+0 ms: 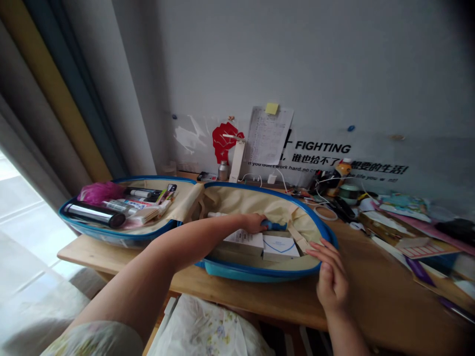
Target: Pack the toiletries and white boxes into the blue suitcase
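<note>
My left hand (255, 223) reaches into the right half of an open blue suitcase (260, 274) with a beige lining. Its fingers are closed around the end of a small blue object (275, 226), whose kind I cannot make out. Just below lie a white box with a blue line (280, 247) and another white box (243, 241), partly hidden by my forearm. At the suitcase's right rim is my right hand (332, 274), its fingers stretched out over the edge beside a pale flat strip (298, 238).
The suitcase's left half holds a black cylinder (94, 214), a pink mesh puff (100, 192) and several small tubes. Behind stand a silver bottle (223, 171) and a tall white box (237, 160). Cables, an orange-topped bottle (343, 168) and papers crowd the wooden desk (378, 291) at right.
</note>
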`<state>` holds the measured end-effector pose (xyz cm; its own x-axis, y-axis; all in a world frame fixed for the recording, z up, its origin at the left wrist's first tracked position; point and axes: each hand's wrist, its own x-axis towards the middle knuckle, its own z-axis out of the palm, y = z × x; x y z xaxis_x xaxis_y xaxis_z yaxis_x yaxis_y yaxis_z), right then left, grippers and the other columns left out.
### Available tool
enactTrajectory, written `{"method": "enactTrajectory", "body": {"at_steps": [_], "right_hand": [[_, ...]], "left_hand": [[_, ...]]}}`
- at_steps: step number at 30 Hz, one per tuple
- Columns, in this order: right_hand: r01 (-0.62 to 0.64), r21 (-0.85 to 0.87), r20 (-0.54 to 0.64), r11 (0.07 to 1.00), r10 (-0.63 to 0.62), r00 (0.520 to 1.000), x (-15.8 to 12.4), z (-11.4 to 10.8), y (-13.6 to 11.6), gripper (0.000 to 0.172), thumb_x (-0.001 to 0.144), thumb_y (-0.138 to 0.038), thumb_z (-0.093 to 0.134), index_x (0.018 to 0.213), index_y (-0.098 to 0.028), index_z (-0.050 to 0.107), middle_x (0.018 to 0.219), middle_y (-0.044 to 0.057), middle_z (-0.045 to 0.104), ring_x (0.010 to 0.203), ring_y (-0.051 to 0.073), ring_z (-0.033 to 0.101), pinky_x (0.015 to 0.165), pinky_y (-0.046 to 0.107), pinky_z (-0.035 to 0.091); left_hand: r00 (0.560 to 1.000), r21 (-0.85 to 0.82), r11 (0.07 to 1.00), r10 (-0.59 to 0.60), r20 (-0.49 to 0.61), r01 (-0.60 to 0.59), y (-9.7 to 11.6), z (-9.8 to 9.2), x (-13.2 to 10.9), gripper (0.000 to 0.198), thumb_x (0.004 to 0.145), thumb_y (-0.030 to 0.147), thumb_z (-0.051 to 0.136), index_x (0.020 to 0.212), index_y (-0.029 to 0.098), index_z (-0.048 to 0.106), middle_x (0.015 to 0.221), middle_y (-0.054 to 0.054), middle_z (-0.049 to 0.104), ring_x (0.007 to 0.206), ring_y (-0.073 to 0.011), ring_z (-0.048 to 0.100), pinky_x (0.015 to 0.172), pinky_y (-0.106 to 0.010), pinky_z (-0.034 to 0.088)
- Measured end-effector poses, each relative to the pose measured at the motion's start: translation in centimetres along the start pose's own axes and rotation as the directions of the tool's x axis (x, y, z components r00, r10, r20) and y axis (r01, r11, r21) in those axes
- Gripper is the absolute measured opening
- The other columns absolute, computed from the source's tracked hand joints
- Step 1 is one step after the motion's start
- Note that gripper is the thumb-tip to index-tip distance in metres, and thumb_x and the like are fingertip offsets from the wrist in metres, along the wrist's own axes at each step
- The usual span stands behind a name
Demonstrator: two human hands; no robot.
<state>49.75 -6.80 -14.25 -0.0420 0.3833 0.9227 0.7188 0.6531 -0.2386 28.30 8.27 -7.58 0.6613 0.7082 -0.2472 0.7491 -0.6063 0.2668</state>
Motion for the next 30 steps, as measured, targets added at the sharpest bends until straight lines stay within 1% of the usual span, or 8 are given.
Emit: {"method": "enactTrajectory", "body": {"at_steps": [4,8,10,13,16,22,26,30], "right_hand": [[-0.031,0.007,-0.005,1.000,0.031,1.000,-0.07,0.05,0.05,0.036,0.101,-0.030,0.037,0.101,-0.021,0.073,0.106,0.011,0.073,0.120,0.028,0.062,0.098,0.052,0.053],[-0.024,0.022,-0.020,0.999,0.024,1.000,-0.09,0.14,0.13,0.036,0.101,-0.031,0.038,0.101,-0.022,0.073,0.107,0.011,0.073,0.120,0.028,0.063,0.097,0.052,0.053],[-0.019,0.024,-0.014,1.000,0.019,1.000,-0.09,0.15,0.12,0.036,0.101,-0.029,0.038,0.102,-0.022,0.072,0.108,0.011,0.073,0.120,0.028,0.062,0.098,0.052,0.052],[-0.008,0.019,-0.010,1.000,0.008,1.000,-0.06,0.14,0.08,0.036,0.101,-0.025,0.036,0.104,-0.021,0.072,0.108,0.011,0.072,0.122,0.028,0.061,0.099,0.052,0.052],[0.006,0.013,-0.012,1.000,-0.006,1.000,-0.04,0.16,0.11,0.035,0.101,-0.025,0.036,0.104,-0.020,0.071,0.108,0.011,0.072,0.122,0.028,0.061,0.098,0.052,0.052],[-0.008,0.011,0.000,1.000,0.008,1.000,-0.30,0.06,0.59,0.036,0.101,-0.029,0.037,0.102,-0.019,0.071,0.106,0.012,0.072,0.121,0.029,0.062,0.098,0.054,0.051],[-0.015,0.012,0.001,1.000,0.015,1.000,-0.38,0.09,0.77,0.037,0.102,-0.031,0.036,0.102,-0.019,0.071,0.107,0.013,0.072,0.121,0.030,0.062,0.099,0.055,0.050],[-0.001,0.018,-0.007,1.000,0.001,1.000,-0.19,0.18,0.72,0.037,0.102,-0.030,0.037,0.100,-0.019,0.071,0.104,0.012,0.072,0.118,0.029,0.063,0.098,0.053,0.051]], "left_hand": [[1.000,-0.047,0.999,0.000,-0.007,0.000,-0.64,0.23,0.52,0.051,0.098,0.033,0.051,0.144,0.015,0.042,0.141,-0.013,0.060,0.124,-0.0219,0.062,0.103,-0.029,0.047],[1.000,-0.059,0.998,0.017,-0.012,-0.018,-0.74,0.18,0.58,0.045,0.097,0.028,0.051,0.140,0.015,0.048,0.139,-0.011,0.062,0.121,-0.0205,0.062,0.103,-0.028,0.047],[0.999,-0.053,0.998,0.028,-0.022,-0.029,-0.61,0.12,0.50,0.045,0.097,0.028,0.051,0.140,0.015,0.050,0.139,-0.012,0.062,0.125,-0.0210,0.060,0.106,-0.028,0.045],[0.999,-0.031,0.999,0.033,-0.034,-0.034,-0.42,0.10,0.37,0.047,0.097,0.030,0.051,0.142,0.015,0.051,0.140,-0.014,0.060,0.131,-0.0244,0.055,0.111,-0.032,0.042],[0.999,-0.012,0.999,0.033,-0.023,-0.034,-0.40,0.15,0.32,0.050,0.098,0.034,0.049,0.145,0.016,0.049,0.143,-0.016,0.057,0.131,-0.0265,0.057,0.111,-0.035,0.043],[0.998,0.021,0.997,0.069,0.004,-0.069,-0.58,0.12,0.41,0.051,0.100,0.031,0.041,0.149,0.016,0.045,0.149,-0.014,0.054,0.135,-0.0235,0.053,0.113,-0.033,0.040],[0.997,0.039,0.996,0.077,0.001,-0.077,-0.52,0.23,0.38,0.050,0.100,0.029,0.039,0.149,0.020,0.045,0.150,-0.011,0.054,0.133,-0.0230,0.055,0.110,-0.035,0.042],[0.997,0.055,0.996,0.074,-0.006,-0.074,-0.21,-0.14,0.07,0.052,0.100,0.028,0.040,0.151,0.016,0.043,0.151,-0.014,0.053,0.134,-0.0243,0.055,0.110,-0.035,0.042]]}}
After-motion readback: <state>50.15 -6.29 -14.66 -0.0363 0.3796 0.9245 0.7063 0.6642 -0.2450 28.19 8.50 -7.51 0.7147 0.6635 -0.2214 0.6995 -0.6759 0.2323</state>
